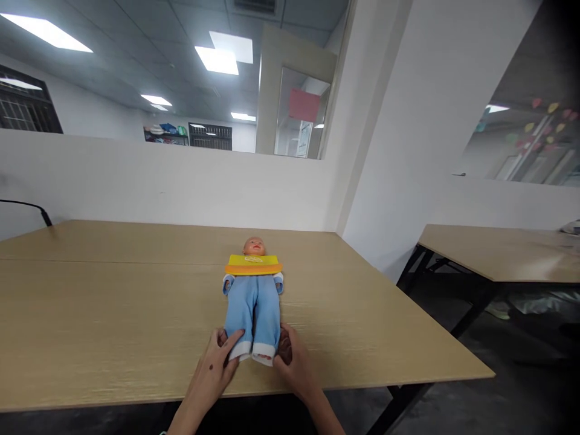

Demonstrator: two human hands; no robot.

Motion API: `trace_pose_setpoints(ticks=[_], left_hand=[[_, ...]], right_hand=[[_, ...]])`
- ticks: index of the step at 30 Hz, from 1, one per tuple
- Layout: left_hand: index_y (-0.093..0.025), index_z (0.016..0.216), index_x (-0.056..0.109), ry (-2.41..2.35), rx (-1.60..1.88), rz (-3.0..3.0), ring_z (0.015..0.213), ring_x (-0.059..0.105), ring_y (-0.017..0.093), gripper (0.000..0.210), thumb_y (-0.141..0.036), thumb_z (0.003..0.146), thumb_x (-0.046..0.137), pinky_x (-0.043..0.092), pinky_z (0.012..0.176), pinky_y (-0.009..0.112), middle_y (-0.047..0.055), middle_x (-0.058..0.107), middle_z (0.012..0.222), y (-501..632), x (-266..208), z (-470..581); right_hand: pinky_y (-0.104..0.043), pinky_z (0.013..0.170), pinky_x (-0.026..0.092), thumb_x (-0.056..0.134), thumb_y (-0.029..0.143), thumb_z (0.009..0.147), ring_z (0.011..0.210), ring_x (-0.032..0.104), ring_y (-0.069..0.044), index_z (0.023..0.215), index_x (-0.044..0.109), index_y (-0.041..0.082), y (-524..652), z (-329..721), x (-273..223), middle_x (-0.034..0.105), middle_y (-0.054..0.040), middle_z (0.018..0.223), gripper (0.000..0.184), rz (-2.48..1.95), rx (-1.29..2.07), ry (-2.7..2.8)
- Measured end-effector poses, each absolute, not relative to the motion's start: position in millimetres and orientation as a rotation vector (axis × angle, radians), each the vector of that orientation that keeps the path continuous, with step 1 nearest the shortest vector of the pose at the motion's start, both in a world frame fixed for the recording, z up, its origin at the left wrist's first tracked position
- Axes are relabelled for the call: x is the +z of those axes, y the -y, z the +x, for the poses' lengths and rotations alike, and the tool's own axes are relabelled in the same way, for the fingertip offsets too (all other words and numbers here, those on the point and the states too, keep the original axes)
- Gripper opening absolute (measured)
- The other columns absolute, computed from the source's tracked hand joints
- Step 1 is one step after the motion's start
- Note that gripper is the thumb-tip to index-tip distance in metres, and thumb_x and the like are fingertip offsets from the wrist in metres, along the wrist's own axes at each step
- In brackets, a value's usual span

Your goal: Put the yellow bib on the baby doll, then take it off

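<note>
A baby doll point(254, 246) lies on its back on the wooden table, head toward the wall and feet toward me. It wears light blue trousers point(244, 299) with white cuffs, and blue sleeves show at its sides. Across its chest lies a yellow bib point(254, 261) with an orange lower edge. My left hand point(218, 361) is closed at the lower left trouser leg, a finger over the cloth and the thumb by the cuff. On the other side, my right hand point(295, 364) grips the outer edge of the right leg near its cuff, its fingers curled and partly hidden.
The doll rests near the front edge of the table point(136, 314). A white wall with a window stands behind it. Another table point(502, 251) is at the right across a gap, and a black cable point(27, 203) hangs at the far left.
</note>
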State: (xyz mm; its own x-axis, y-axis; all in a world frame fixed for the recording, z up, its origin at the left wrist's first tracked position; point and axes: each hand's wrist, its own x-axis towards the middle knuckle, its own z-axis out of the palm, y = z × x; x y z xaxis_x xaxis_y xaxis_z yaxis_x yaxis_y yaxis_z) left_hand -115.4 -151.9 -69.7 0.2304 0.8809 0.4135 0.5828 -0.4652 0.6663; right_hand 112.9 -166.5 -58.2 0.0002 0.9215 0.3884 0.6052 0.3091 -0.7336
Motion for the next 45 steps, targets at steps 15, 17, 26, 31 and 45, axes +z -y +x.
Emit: trace_pose_setpoints(ticks=[15,17,26,31,45], left_hand=[[-0.027,0.116,0.065,-1.411,1.142,2.249,0.094,0.063,0.02,0.033,-0.035,0.088,0.051,0.054,0.079,0.032,0.008,0.056,0.106,147,-82,-114],[-0.027,0.115,0.065,-1.45,1.159,2.258,0.096,0.063,0.021,0.032,-0.033,0.089,0.049,0.055,0.077,0.032,0.009,0.057,0.107,146,-86,-110],[-0.027,0.119,0.064,-1.577,1.068,2.39,0.091,0.066,0.021,0.034,-0.027,0.091,0.043,0.054,0.07,0.03,0.01,0.06,0.111,144,-96,-105],[-0.026,0.118,0.064,-1.58,1.091,2.416,0.09,0.067,0.021,0.034,-0.025,0.092,0.043,0.053,0.069,0.029,0.01,0.06,0.114,146,-96,-105],[-0.026,0.115,0.065,-1.5,1.146,2.351,0.085,0.067,0.019,0.035,-0.022,0.088,0.043,0.054,0.07,0.029,0.008,0.062,0.111,148,-88,-106]], right_hand=[[-0.029,0.071,0.049,0.065,0.032,0.083,0.083,0.06,-0.019,0.128,0.056,0.029,173,104,-68,0.059,-0.0058,0.094,0.046,-1.444,-0.065,2.082],[-0.027,0.069,0.048,0.061,0.035,0.086,0.08,0.061,-0.018,0.125,0.058,0.029,172,104,-70,0.061,-0.0056,0.093,0.039,-1.45,-0.108,2.08],[-0.022,0.061,0.042,0.059,0.029,0.087,0.07,0.062,-0.014,0.12,0.061,0.028,174,102,-66,0.066,-0.0027,0.09,0.032,-1.465,-0.16,2.105],[-0.022,0.06,0.041,0.057,0.028,0.088,0.07,0.062,-0.014,0.114,0.062,0.026,174,102,-66,0.066,-0.002,0.088,0.026,-1.423,-0.161,2.103],[-0.023,0.061,0.042,0.052,0.029,0.091,0.072,0.063,-0.015,0.115,0.061,0.024,174,103,-65,0.067,-0.0034,0.088,0.026,-1.398,-0.101,2.114]])
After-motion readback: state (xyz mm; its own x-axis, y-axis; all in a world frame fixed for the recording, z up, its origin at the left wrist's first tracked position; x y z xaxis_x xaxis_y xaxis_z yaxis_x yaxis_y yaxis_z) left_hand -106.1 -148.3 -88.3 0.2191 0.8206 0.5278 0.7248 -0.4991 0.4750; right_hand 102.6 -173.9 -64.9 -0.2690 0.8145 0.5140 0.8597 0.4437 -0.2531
